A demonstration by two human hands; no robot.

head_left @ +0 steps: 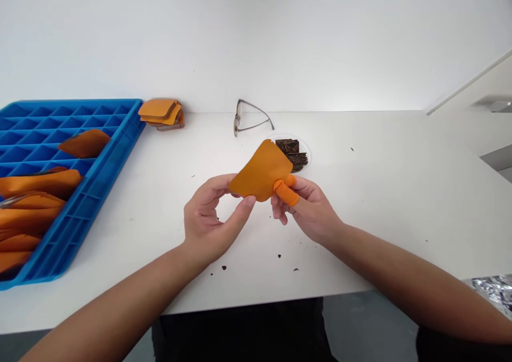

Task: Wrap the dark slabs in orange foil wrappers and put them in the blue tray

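An orange paper pouch (262,173) is held up over the middle of the white table, tilted, between both hands. My left hand (212,212) pinches its lower left edge between thumb and fingers. My right hand (306,204), with orange finger cots on the thumb and a finger, grips its lower right corner. Whether anything is inside the pouch cannot be seen. Just behind it, partly covered, a clear round dish (308,144) holds dark brown pressed pieces (298,161), some stacked in thin layers.
On the left stands a blue divided crate (82,218) with several orange pouches (34,218) in its compartments. Beside it lies a stack of orange pouches (162,112). Eyeglasses (250,118) rest near the wall. Dark crumbs (224,267) are scattered near the table's front edge. Crinkled foil (496,292) shows at right.
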